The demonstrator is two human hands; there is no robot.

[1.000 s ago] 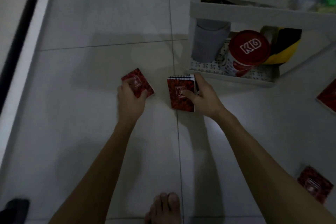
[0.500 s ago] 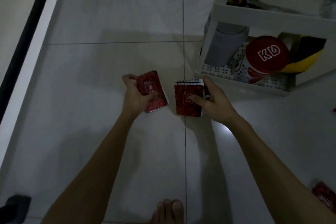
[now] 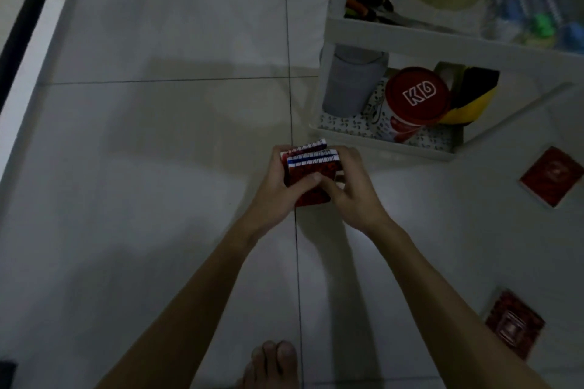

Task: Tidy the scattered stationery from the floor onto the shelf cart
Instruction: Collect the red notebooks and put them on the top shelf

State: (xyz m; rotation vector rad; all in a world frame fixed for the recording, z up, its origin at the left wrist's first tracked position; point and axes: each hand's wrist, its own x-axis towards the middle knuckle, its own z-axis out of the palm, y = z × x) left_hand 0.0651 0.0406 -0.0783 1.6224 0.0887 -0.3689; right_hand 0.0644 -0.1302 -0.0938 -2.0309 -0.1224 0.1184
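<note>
Hands, left hand [image 3: 274, 184] and right hand [image 3: 354, 186], grip red notebooks [image 3: 311, 174] together, fingers closed around stack.

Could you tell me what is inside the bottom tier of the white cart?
The bottom tier holds a grey container, a red-lidded tub and a yellow-and-black item. The upper shelf hides anything further back.

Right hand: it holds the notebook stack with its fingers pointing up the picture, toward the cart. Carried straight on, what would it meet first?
Probably the front rim of the cart's bottom shelf, just beyond the right hand and the notebook stack; depth is unclear.
</note>
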